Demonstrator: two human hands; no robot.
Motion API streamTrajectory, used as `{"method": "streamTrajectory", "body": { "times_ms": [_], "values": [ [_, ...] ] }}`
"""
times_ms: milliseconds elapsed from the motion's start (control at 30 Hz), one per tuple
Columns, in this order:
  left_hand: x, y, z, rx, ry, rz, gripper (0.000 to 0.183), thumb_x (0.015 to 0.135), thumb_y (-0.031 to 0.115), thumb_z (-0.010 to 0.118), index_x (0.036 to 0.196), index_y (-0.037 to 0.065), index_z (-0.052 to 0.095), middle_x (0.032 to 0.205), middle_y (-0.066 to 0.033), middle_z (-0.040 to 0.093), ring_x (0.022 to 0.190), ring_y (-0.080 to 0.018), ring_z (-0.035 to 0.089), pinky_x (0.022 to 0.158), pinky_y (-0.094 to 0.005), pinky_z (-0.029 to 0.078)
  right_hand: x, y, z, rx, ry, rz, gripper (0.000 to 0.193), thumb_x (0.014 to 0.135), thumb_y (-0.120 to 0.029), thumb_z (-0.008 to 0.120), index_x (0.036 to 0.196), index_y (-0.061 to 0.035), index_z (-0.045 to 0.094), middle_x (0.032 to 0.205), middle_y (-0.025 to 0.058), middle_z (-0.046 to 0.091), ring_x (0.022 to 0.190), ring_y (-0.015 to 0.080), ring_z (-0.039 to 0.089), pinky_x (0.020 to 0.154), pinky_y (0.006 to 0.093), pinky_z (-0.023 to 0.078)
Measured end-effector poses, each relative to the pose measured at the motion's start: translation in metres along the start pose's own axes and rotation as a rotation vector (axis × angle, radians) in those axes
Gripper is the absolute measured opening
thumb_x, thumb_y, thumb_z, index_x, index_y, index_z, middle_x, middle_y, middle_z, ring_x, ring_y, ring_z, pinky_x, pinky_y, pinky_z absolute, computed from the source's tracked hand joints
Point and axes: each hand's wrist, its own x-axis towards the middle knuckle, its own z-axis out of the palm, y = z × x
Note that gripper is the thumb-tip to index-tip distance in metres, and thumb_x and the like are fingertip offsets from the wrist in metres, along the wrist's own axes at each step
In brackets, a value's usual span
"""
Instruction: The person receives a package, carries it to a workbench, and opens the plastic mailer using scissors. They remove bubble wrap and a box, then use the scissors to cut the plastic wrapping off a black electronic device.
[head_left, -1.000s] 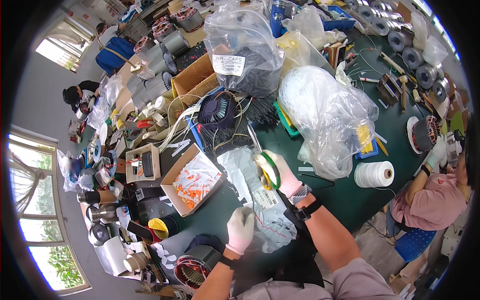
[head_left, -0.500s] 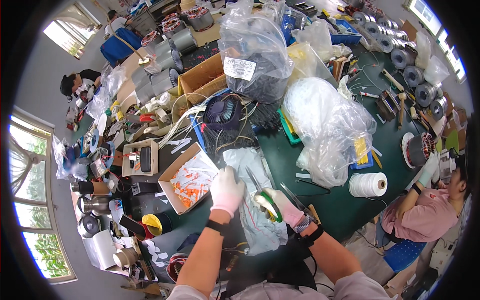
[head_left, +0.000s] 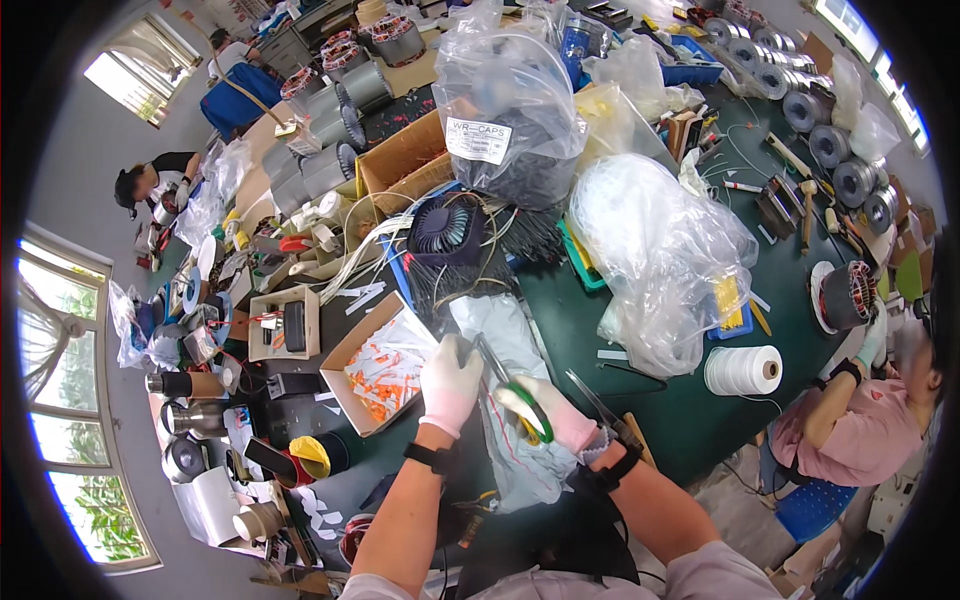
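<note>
My right hand (head_left: 560,418), in a white and pink glove, grips green-handled scissors (head_left: 533,408). Their blades point up and left, with the tips close to my left hand (head_left: 450,385). That hand, gloved the same way, is closed, its fingers curled at the edge of a pale grey plastic bag (head_left: 530,465). What lies between its fingers is too small to make out. Under both hands, the bag stretches flat and wrinkled along the table. Just left of my left hand sits an open cardboard box (head_left: 350,400) full of white and orange scraps.
Beyond the bag stands a small dark fan (head_left: 445,228). Clear plastic bags (head_left: 650,260) and a white thread spool (head_left: 742,370) are to the right. A long metal blade-like tool (head_left: 600,400) lies beside my right hand. A co-worker in pink (head_left: 850,430) sits at the right.
The scissors' blades have swung left, so their tips now come close to my left hand. My left hand's fingers look more curled. The whole view has shifted slightly.
</note>
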Motion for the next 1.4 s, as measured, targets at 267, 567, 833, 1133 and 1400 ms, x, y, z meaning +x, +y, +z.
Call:
{"method": "streamTrajectory", "body": {
  "times_ms": [267,567,833,1133,1400],
  "values": [
    [-0.003,-0.002,0.001,-0.052,-0.007,-0.036,0.02,0.091,0.02,0.067,0.095,0.0,0.063,0.087,-0.0206,0.068,0.083,-0.041,0.067,0.076,-0.0461,0.052,0.005,0.0,0.005,-0.131,0.084,-0.084,0.024,0.099,-0.031,0.07,0.099,-0.0073,0.064,0.074,-0.0016,0.058,0.051,0.0095,0.056,0.044,0.0262,0.045],
    [-0.005,-0.003,-0.001,-0.104,-0.018,-0.031,0.018,0.09,0.018,0.068,0.095,0.001,0.063,0.085,-0.0208,0.068,0.08,-0.041,0.067,0.073,-0.0452,0.052,0.04,0.011,0.003,-0.136,0.115,-0.146,0.026,0.099,-0.032,0.07,0.09,-0.0089,0.06,0.064,-0.0026,0.054,0.047,0.0085,0.051,0.04,0.0273,0.037],
    [-0.013,-0.008,-0.005,-0.13,0.005,-0.006,0.016,0.089,0.016,0.068,0.094,0.001,0.064,0.085,-0.0193,0.069,0.08,-0.0391,0.068,0.073,-0.0442,0.052,0.029,0.008,0.011,-0.368,0.117,-0.194,0.036,0.099,-0.04,0.067,0.094,-0.005,0.062,0.067,-0.001,0.056,0.057,0.0075,0.051,0.053,0.0285,0.041],
    [-0.017,-0.01,-0.019,-0.182,0.082,-0.105,0.017,0.09,0.014,0.07,0.097,0.0,0.065,0.083,-0.017,0.069,0.075,-0.0312,0.068,0.072,-0.0394,0.053,0.004,-0.015,0.026,-0.582,0.089,-0.21,0.037,0.098,-0.041,0.068,0.095,-0.0039,0.063,0.069,0.0008,0.058,0.06,0.0082,0.052,0.056,0.0281,0.041],
    [-0.019,-0.011,-0.012,-0.135,0.063,-0.075,0.016,0.09,0.014,0.069,0.095,0.0,0.064,0.084,-0.0176,0.068,0.077,-0.033,0.068,0.074,-0.0409,0.052,0.036,-0.009,0.023,-0.332,0.08,-0.151,0.039,0.097,-0.045,0.068,0.099,-0.006,0.065,0.063,-0.0004,0.059,0.052,0.0101,0.055,0.049,0.0295,0.043]
  ]
}}
